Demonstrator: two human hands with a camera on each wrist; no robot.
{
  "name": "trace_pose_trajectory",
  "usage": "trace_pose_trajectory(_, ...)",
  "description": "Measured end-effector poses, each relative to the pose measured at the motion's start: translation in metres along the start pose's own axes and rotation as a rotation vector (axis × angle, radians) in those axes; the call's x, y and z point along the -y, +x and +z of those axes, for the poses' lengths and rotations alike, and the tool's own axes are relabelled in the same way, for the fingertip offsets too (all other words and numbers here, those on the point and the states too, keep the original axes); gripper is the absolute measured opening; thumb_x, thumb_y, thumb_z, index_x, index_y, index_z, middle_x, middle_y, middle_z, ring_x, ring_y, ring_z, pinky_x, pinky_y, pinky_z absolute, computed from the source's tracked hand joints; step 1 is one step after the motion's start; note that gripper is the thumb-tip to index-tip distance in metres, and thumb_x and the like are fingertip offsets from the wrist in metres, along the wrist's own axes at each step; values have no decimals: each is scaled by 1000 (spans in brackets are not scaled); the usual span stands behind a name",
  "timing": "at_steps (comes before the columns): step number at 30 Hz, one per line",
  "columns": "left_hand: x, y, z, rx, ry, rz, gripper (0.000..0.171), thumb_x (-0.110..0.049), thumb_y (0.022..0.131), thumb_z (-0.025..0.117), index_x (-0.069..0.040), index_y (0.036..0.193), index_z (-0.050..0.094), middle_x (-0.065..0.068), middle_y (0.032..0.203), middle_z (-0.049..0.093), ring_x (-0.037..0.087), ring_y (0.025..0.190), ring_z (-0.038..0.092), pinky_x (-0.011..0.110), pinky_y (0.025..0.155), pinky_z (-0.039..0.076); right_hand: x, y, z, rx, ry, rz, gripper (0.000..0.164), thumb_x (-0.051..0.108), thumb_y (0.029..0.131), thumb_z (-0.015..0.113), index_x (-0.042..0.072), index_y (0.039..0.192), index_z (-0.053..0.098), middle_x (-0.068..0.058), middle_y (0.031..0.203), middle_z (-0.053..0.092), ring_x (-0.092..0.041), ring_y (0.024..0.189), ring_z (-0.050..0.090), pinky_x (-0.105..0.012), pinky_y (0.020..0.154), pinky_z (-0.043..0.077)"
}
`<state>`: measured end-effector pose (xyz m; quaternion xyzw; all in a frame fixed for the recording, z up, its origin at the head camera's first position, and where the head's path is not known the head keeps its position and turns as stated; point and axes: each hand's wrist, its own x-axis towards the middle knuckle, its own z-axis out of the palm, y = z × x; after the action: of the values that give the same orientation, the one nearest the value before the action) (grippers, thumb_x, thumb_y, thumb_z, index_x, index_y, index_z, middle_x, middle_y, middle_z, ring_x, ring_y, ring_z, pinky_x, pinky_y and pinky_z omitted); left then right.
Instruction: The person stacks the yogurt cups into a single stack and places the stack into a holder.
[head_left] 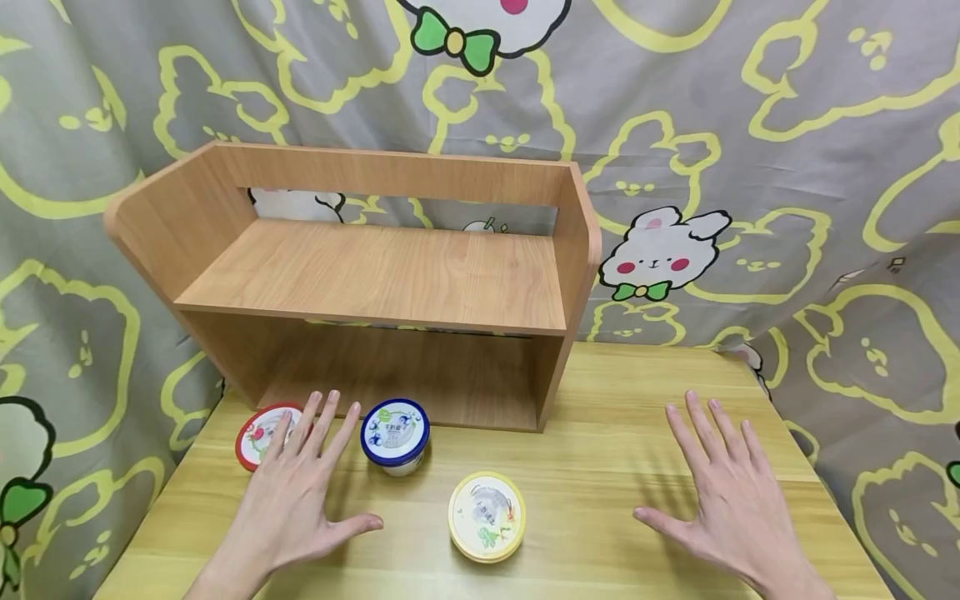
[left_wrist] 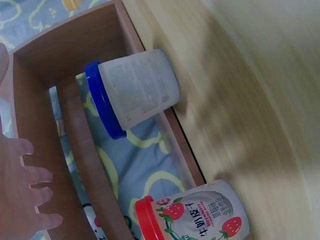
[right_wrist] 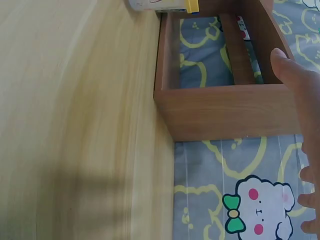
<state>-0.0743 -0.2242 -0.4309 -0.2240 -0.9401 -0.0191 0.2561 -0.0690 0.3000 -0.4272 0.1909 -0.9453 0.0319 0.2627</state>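
Observation:
My left hand (head_left: 296,500) is spread flat in the air with nothing in it, overlapping a red-lidded tub (head_left: 258,433) in the head view. The left wrist view shows strawberries printed on that tub (left_wrist: 200,215). Just right of this hand stands a blue-lidded tub (head_left: 395,433), upright in front of the shelf. A yellow-lidded tub (head_left: 487,517) stands between the two hands, nearer to me. Over the right part of the table my right hand (head_left: 731,500) hovers with its fingers spread, holding nothing.
A two-tier wooden shelf (head_left: 375,271) stands at the back left of the wooden table (head_left: 600,433), its side panel (right_wrist: 225,112) facing the right hand. Behind it hangs a grey curtain (head_left: 667,167) with yellow cartoon outlines, which also runs along both sides.

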Motion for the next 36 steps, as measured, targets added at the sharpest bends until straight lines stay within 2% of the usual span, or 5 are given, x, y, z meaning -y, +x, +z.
trace_pose_trajectory(11,-8,-8,4,-2,-79,-10,125,-99,78,46,-12,167,29,16,173,33,15,168,-2,23,134,-11,21,0,3,89,77,-22,129,82,70,76,15,168,26,-7,179,18,-16,168,3,-24,134,-12)
trace_pose_trajectory(21,-9,-14,15,7,-289,-103,126,-69,72,86,-15,168,25,12,173,33,18,166,19,9,129,2,42,-1,20,105,335,-48,127,61,66,92,12,167,30,-5,175,31,-5,164,16,-6,127,-1)
trace_pose_trajectory(24,-11,-14,18,55,-326,-162,127,-62,71,90,-20,170,21,7,175,31,27,161,32,33,133,26,49,-1,27,111,410,-46,127,56,64,95,13,166,32,-6,173,35,-7,162,25,-4,124,5)
trace_pose_trajectory(30,-14,-14,25,96,-400,-247,122,-56,75,90,-25,170,20,7,175,30,41,153,43,60,122,42,61,1,36,131,492,-25,127,54,63,96,16,166,32,-5,169,43,-5,155,37,-45,114,50)
trace_pose_trajectory(36,-13,-12,32,131,-505,-335,117,-51,80,89,-24,170,20,15,172,36,49,148,46,74,114,42,72,3,49,145,587,-31,124,52,66,96,15,166,33,-3,168,45,-21,147,52,-66,98,57)
